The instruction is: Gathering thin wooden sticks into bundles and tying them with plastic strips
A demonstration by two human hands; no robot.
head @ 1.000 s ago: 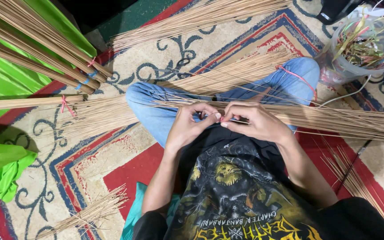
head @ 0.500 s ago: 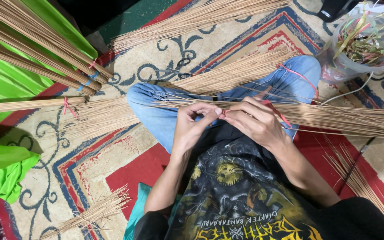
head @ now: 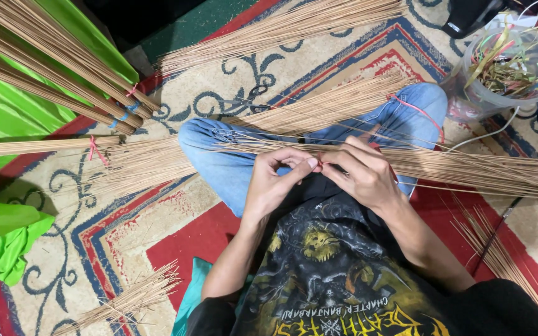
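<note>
I sit cross-legged in blue jeans (head: 231, 168) on a patterned rug. A long bundle of thin tan sticks (head: 468, 168) lies across my lap. My left hand (head: 275, 183) and my right hand (head: 362, 174) meet over it, fingertips touching. Both pinch a thin red band (head: 319, 163) right at the bundle. A second bundle of sticks (head: 325, 106), tied with a pink band (head: 413, 107), rests on my knees just beyond the hands.
More tied stick bundles (head: 51, 81) lie on green cloth (head: 14, 118) at the left. Another bundle (head: 281, 28) lies at the top, and loose sticks (head: 126, 302) at the bottom left. A clear tub of coloured strips (head: 509, 68) stands at the top right, with cables beside it.
My hands have stayed over the lap bundle. The right hand's fingers have closed in toward the left thumb, and a red strand that stuck out by the right hand is now tucked in.
</note>
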